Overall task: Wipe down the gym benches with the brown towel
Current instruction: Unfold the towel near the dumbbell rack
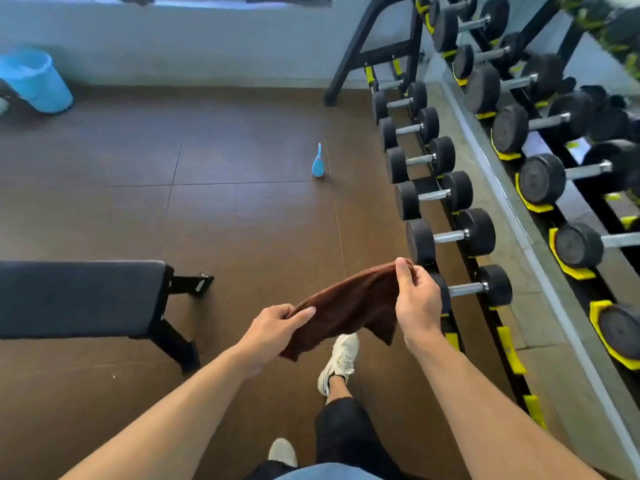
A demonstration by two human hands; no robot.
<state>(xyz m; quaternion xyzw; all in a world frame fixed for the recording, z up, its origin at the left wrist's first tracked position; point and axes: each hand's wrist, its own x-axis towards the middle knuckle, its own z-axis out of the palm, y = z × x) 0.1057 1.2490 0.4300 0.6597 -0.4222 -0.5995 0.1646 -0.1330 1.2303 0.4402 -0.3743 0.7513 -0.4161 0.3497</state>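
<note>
The brown towel (pixel 356 303) hangs stretched in the air between my two hands, above the brown floor. My left hand (pixel 273 327) pinches its lower left edge. My right hand (pixel 415 299) pinches its upper right corner between thumb and fingers. A black padded gym bench (pixel 79 299) stands at the left, its near end and metal legs about one hand's width left of my left hand. Neither hand touches the bench.
A rack of black dumbbells (pixel 446 192) with yellow holders runs along the right side, doubled in a wall mirror (pixel 554 140). A small blue spray bottle (pixel 318 164) stands on the floor ahead. A blue bucket (pixel 34 77) sits at the far left. My white shoe (pixel 341 358) is below the towel.
</note>
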